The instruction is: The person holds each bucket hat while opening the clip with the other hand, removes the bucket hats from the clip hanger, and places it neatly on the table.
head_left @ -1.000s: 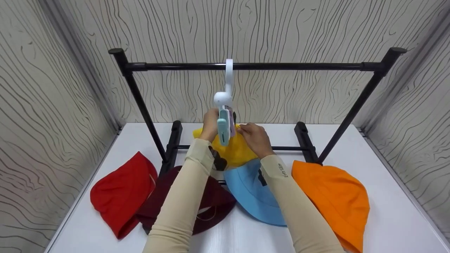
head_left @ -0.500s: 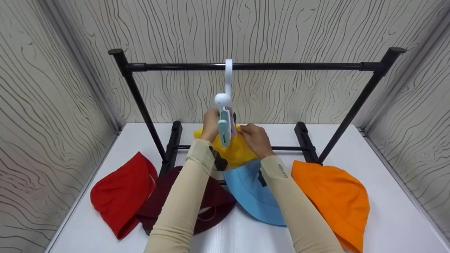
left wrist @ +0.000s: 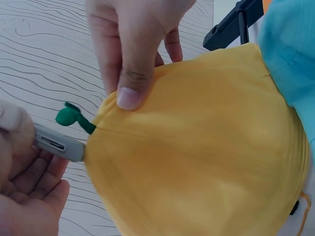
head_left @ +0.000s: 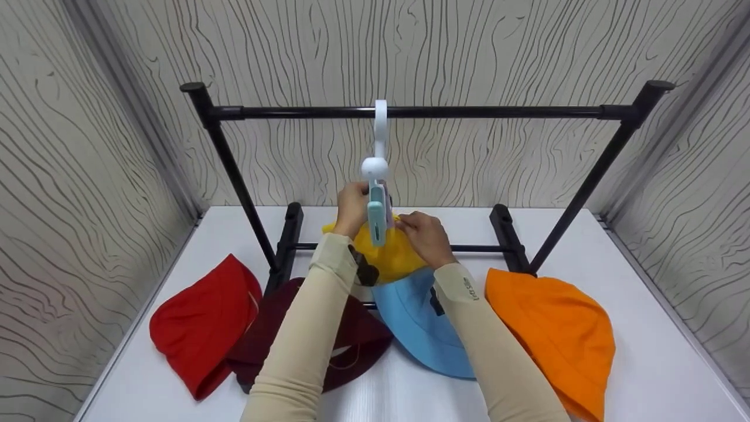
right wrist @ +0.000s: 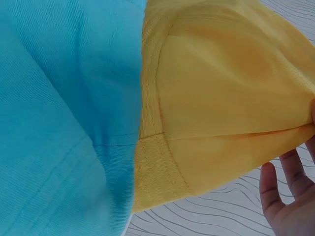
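A white clip hanger (head_left: 375, 169) hangs from the black rail, its pale teal clip (head_left: 377, 225) pointing down. My left hand (head_left: 353, 205) holds the clip hanger from behind and to the left; in the left wrist view its fingers curl around the grey-looking clip (left wrist: 61, 143). The yellow hat (head_left: 391, 258) is just below. My right hand (head_left: 428, 237) pinches the top of its crown, thumb on the near side. The clip's end meets the hat's top edge beside a small green sprout (left wrist: 69, 116); whether it grips the cloth, I cannot tell.
A black rack's rail (head_left: 504, 112) spans the back. Below the yellow hat lies a light blue bucket hat (head_left: 425, 328). A maroon hat (head_left: 363, 357) and a red hat (head_left: 205, 322) lie left; an orange hat (head_left: 556, 328) lies right, all on the white table (head_left: 404, 398).
The hanger's ball joint and clip have shifted slightly right and down. My right hand and the hat's top have dipped a little. The other hats lie as before.
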A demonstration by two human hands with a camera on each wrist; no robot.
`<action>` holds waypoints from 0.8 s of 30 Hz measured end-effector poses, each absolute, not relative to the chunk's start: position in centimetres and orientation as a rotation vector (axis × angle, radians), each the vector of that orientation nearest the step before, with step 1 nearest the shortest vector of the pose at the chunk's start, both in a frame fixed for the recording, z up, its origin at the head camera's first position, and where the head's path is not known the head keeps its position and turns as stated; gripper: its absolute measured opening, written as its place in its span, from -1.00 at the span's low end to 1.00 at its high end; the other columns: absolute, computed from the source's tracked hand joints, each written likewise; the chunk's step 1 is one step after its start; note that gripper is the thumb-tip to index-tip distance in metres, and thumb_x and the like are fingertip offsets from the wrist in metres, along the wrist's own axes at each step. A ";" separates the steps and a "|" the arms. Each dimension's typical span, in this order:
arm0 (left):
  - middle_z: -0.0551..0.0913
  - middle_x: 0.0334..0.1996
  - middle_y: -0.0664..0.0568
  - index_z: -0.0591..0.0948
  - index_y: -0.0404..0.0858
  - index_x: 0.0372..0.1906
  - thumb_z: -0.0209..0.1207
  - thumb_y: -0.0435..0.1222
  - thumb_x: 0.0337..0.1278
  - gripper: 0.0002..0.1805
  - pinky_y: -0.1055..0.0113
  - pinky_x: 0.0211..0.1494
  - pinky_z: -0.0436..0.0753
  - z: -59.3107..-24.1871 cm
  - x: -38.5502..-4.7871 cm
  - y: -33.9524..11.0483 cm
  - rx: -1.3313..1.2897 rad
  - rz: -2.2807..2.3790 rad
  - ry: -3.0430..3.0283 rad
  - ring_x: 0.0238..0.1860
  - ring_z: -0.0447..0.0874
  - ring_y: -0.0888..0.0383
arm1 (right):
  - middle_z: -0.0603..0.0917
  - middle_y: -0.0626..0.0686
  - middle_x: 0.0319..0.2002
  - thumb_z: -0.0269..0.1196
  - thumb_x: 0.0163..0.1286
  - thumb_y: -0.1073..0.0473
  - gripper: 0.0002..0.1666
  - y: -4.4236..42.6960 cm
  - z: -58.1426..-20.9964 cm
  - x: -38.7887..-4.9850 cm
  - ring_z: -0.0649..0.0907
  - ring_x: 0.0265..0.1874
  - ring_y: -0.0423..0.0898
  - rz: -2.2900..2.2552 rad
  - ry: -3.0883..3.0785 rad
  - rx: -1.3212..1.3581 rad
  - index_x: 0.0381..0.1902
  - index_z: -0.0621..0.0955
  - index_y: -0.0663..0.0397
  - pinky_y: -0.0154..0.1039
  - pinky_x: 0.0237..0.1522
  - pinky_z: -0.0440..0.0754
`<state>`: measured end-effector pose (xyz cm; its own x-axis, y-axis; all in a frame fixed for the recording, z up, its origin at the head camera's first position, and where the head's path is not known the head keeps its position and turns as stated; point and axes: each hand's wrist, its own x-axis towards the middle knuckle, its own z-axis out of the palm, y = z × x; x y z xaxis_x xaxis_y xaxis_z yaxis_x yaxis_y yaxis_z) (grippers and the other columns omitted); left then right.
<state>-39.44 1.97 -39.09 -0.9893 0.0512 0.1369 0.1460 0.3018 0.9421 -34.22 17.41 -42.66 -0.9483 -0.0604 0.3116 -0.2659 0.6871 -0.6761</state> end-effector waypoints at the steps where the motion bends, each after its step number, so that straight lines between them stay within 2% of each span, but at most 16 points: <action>1: 0.61 -0.43 0.04 0.66 -0.20 -0.33 0.13 -0.14 0.32 -0.76 0.35 -0.24 0.54 -39.2 -39.5 2.0 -0.189 -1.810 -2.469 -0.41 0.50 0.15 | 0.72 0.11 -0.20 0.19 0.39 0.15 -0.66 17.5 -42.7 -34.2 0.62 -0.28 -0.03 1.124 -2.635 0.248 0.06 0.64 0.16 -0.18 -0.08 0.65; 5: 0.64 -0.31 0.04 0.66 -0.17 -0.18 0.11 -0.14 0.33 -0.78 0.28 -0.09 0.58 -39.6 -40.0 2.1 -0.162 -1.848 -2.495 -0.30 0.53 0.13 | 0.72 0.09 -0.19 0.18 0.40 0.14 -0.65 17.6 -42.8 -34.1 0.60 -0.29 -0.05 1.139 -2.636 0.230 0.07 0.63 0.15 -0.18 -0.09 0.65; 9: 0.66 -0.08 0.05 0.60 -0.15 0.10 0.06 -0.13 0.38 -0.67 0.23 0.14 0.57 -39.9 -40.6 2.1 -0.134 -1.891 -2.528 -0.06 0.59 0.14 | 0.72 0.09 -0.20 0.19 0.39 0.16 -0.66 17.8 -42.8 -34.0 0.59 -0.30 -0.06 1.123 -2.634 0.250 0.07 0.63 0.15 -0.19 -0.11 0.64; 11: 0.64 0.00 0.04 0.54 -0.16 0.20 0.03 -0.13 0.40 -0.62 0.25 0.18 0.56 -39.8 -40.8 2.1 -0.134 -1.914 -2.537 0.03 0.59 0.13 | 0.72 0.10 -0.21 0.19 0.39 0.18 -0.67 17.9 -42.8 -34.1 0.59 -0.30 -0.05 1.116 -2.627 0.256 0.06 0.64 0.16 -0.19 -0.13 0.63; 16: 0.60 0.05 -0.01 0.50 -0.21 0.24 0.00 -0.17 0.42 -0.61 0.28 0.11 0.60 -39.3 -40.5 2.1 -0.092 -1.992 -2.507 0.08 0.56 0.08 | 0.73 0.10 -0.22 0.19 0.40 0.20 -0.70 18.3 -42.9 -34.2 0.62 -0.27 -0.06 1.122 -2.601 0.258 0.03 0.66 0.17 -0.19 -0.15 0.62; 24: 0.61 0.05 -0.01 0.53 -0.21 0.20 0.10 -0.24 0.35 -0.63 0.25 0.20 0.55 -39.8 -40.9 2.1 -0.084 -2.034 -2.414 0.08 0.56 0.10 | 0.74 0.13 -0.18 0.21 0.37 0.18 -0.67 18.9 -42.8 -34.0 0.69 -0.19 0.00 1.162 -2.529 0.298 0.01 0.66 0.23 -0.13 -0.03 0.65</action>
<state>-40.86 2.10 -39.80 -0.9984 0.0514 0.0218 0.0302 0.1687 0.9852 -33.96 18.89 -42.77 -0.9198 -0.0473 0.3895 -0.3263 0.6435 -0.6924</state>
